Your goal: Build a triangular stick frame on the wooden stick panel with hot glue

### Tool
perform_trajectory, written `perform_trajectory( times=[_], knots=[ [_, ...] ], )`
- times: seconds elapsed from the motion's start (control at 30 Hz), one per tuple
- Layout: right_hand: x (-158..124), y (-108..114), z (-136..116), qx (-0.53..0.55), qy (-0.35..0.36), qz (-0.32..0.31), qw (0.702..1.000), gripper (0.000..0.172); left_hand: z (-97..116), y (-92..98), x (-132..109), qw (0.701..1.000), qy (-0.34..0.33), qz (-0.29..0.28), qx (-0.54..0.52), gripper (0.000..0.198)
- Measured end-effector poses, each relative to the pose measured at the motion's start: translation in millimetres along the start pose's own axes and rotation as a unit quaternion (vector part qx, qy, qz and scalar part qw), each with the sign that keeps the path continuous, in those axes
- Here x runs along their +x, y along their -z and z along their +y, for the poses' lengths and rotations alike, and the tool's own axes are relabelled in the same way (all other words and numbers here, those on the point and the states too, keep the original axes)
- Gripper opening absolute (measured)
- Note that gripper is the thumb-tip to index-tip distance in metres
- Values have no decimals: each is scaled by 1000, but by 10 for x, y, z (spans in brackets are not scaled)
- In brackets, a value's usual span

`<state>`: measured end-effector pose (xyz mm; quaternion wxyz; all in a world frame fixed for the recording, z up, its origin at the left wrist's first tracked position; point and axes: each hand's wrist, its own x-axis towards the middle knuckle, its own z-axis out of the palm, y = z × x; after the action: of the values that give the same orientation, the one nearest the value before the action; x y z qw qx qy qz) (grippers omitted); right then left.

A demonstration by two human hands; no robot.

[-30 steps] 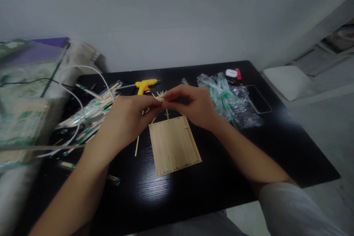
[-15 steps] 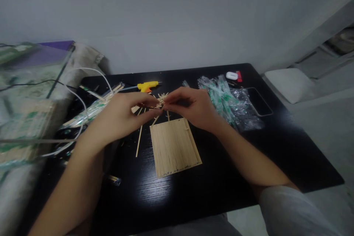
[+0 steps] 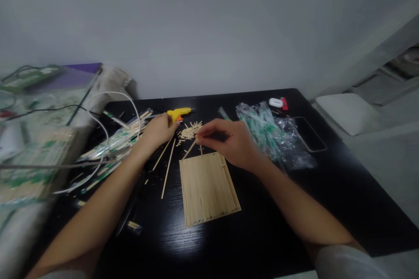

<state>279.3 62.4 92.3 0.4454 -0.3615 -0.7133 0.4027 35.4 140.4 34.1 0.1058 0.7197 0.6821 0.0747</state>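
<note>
My left hand [image 3: 160, 129] is at the handle of a yellow glue gun [image 3: 180, 112], fingers closed round it. My right hand [image 3: 229, 141] pinches a thin wooden stick [image 3: 190, 148] near the pile of short stick pieces [image 3: 190, 130]. Just below lies a flat square panel [image 3: 209, 187] made of sticks laid side by side. Two long loose sticks [image 3: 168, 169] rest on the black table left of the panel.
Wrapped stick bundles [image 3: 111, 139] and a white cable [image 3: 106, 133] lie at the left. Crumpled plastic wrappers [image 3: 268, 130], a phone [image 3: 309, 134] and a white case [image 3: 275, 103] are at the right. A wall [image 3: 209, 30] stands behind the table [image 3: 278, 218].
My left hand has left my right hand and moved left to the glue gun. My right hand stays over the panel's far edge. The short-stick pile is now uncovered.
</note>
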Motion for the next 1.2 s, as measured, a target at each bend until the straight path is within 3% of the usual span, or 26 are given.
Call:
perform_trajectory(
  times=[0.17,0.33,0.5,0.63,0.7,0.8,0.87,0.93,1.07,1.2],
  knots=[
    [0,5,6,-1,7,-4,1000,8,53,-57,54,998,47,-25,18,56],
    [-4,3,34,-2,11,1,1000,8,65,-110,108,996,60,-57,25,52],
    [-2,14,23,-1,8,-2,1000,8,-19,-153,190,996,62,-39,-53,44],
    [3,25,7,-8,10,-7,1000,6,-61,-53,194,991,47,-49,-119,43],
    [4,26,4,-7,14,-6,1000,7,-38,60,134,969,54,-42,-237,40],
    [4,25,2,-3,12,-6,1000,7,57,314,-45,877,63,6,-475,25],
    [5,23,4,-1,8,-9,1000,6,133,514,-204,818,53,25,-572,16],
    [7,17,15,5,6,-10,1000,7,188,690,-361,784,40,5,-619,12],
    [9,2,70,18,5,-3,1000,10,193,857,-577,754,-19,-12,-656,13],
    [5,5,105,18,10,-1,1000,16,122,865,-673,795,-56,-7,-604,25]
  ],
)
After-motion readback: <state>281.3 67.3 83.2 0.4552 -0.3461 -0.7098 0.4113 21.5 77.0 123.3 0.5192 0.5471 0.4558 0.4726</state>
